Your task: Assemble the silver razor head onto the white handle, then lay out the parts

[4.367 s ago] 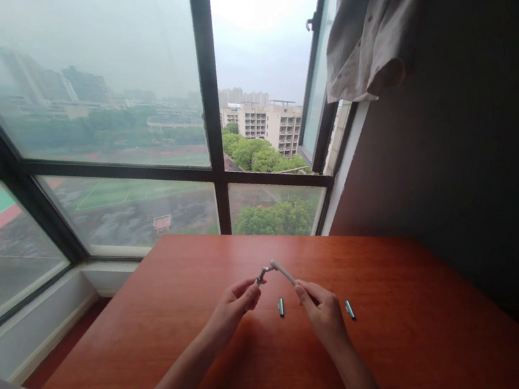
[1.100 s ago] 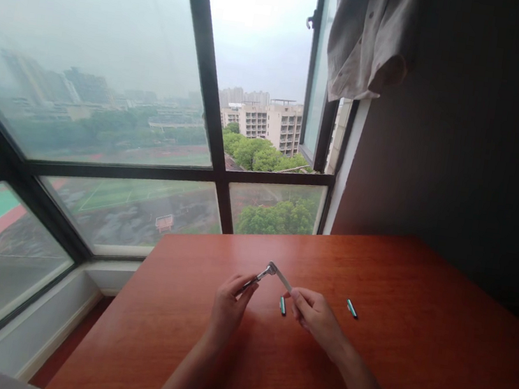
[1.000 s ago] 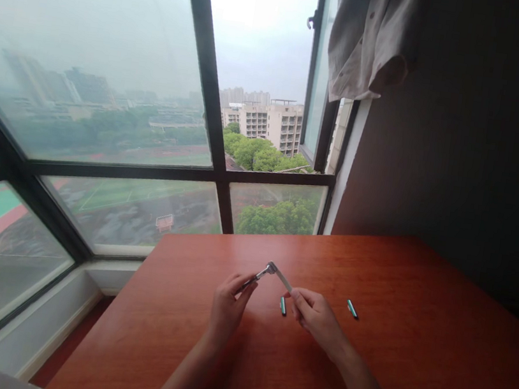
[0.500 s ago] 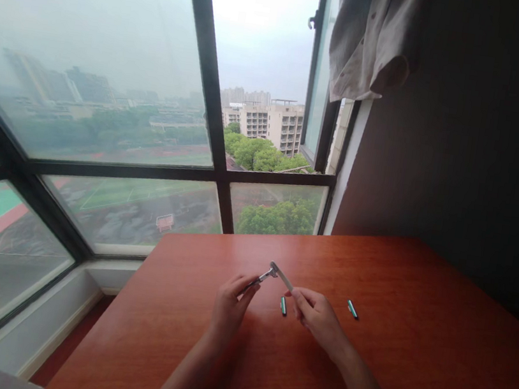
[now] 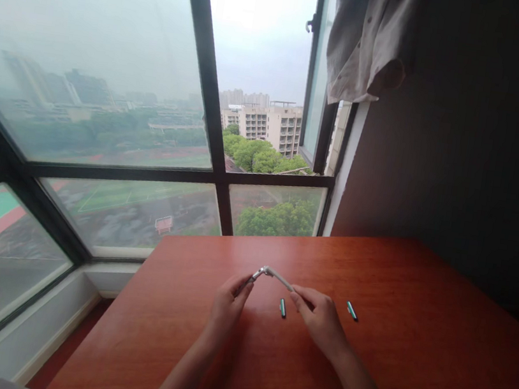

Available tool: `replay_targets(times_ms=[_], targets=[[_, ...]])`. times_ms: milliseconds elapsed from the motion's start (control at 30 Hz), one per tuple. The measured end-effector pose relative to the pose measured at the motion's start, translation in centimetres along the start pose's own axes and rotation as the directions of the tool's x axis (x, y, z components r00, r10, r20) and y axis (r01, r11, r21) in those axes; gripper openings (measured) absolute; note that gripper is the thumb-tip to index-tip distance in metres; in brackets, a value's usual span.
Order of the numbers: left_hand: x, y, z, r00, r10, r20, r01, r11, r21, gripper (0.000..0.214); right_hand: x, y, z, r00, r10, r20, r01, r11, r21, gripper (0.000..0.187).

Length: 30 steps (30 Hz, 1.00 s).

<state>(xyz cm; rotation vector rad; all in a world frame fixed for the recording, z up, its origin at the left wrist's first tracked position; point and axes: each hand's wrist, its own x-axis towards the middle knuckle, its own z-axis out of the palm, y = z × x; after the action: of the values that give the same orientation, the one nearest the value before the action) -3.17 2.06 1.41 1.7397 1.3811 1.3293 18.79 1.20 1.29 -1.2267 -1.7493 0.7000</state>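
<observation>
My left hand (image 5: 229,303) is closed around the handle of a silver razor (image 5: 258,274), its head end pointing up and away from me. A slim pale grey stick (image 5: 282,280), its kind unclear, is pinched in my right hand (image 5: 319,319). The far end of the stick meets the razor's head, and the two form a shallow arch above the table. Just left of my right hand lies a green and black razor cartridge (image 5: 283,308). Farther right, a second razor cartridge (image 5: 352,310) rests on the wood.
The reddish-brown wooden table (image 5: 165,316) stretches beneath both hands. Beyond its far edge stands a dark-framed window (image 5: 156,172), with one sash open. Grey cloth (image 5: 367,48) hangs at the upper right, beside a dark wall (image 5: 440,149).
The razor's head has dropped slightly and shifted left. The stick now lies at a flatter angle against it, and my hands have moved a little. Both cartridges stay put.
</observation>
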Motion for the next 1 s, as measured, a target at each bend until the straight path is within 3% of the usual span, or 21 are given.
replay_targets(times_ms=[133, 300, 467, 1000], targets=[[-0.04, 0.42, 0.15, 0.997, 0.051, 0.059, -0.051, 0.999, 0.003, 0.027, 0.08, 0.52, -0.19, 0.998, -0.02, -0.063, 0.015, 0.997, -0.075, 0.036], [-0.03, 0.15, -0.1, 1.0, -0.015, -0.006, 0.015, 1.0, 0.019, 0.026, 0.1, 0.47, -0.36, 0.998, -0.063, -0.006, 0.062, 0.987, -0.147, 0.032], [0.03, 0.06, -0.33, 1.0, 0.004, 0.011, -0.004, 0.999, 0.039, 0.025, 0.07, 0.44, -0.55, 0.998, -0.059, -0.008, 0.056, 0.974, -0.219, 0.032], [0.1, 0.09, -0.28, 1.0, 0.026, -0.01, -0.025, 0.997, 0.076, 0.026, 0.07, 0.37, -0.6, 0.996, -0.072, 0.049, 0.078, 0.989, -0.13, 0.029]])
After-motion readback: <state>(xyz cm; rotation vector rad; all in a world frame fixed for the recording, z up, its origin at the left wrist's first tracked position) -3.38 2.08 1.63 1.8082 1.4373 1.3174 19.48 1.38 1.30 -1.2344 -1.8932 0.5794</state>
